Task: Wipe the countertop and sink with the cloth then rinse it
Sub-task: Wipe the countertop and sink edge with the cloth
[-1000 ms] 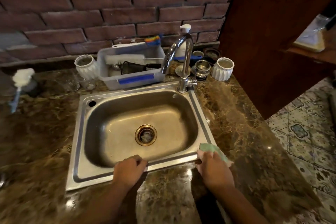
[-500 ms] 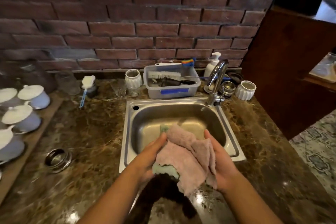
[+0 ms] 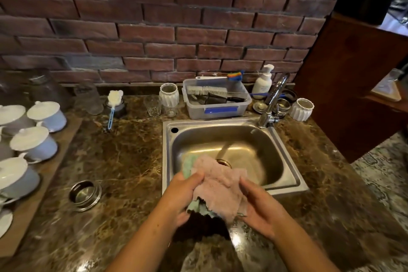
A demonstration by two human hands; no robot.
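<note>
**A:** Where does it all sit, biggest first?

**B:** The bench [image 3: 132, 161] is brown marble, shiny and wet-looking along its near edge. The sink [image 3: 289, 184] is let into its right half. The cloth [image 3: 220, 185] is held in the air above the sink's near rim, its far part over the basin and its near part over the bench's front strip.

**A:** And the hands?

**B:** One is at each side of it. The left hand [image 3: 183, 192] has its thumb over the left edge and its fingers curled beneath. The right hand [image 3: 260, 207] grips the right edge the same way, thumb on top. The cloth is pink above and green below, and its long axis runs from far left to near right between them.

**A:** Which hand is nearer the tap?

**B:** The right hand. The tap [image 3: 273, 99] stands at the sink's far right corner, beyond the cloth. I'd judge a rinse means carrying the cloth away from the body and a little to the right. A pale streak falls toward the drain, but I cannot tell whether it is running water.

**A:** What's around?

**B:** A brick wall [image 3: 154, 46] stands behind. A wooden tray [image 3: 53, 168] of lidded cups [image 3: 46, 115] lines the bench's left edge. A plastic tub [image 3: 196, 111] of brushes sits at the sink's far rim. A small metal ring [image 3: 85, 194] lies left of the sink, well apart from the hands.
</note>
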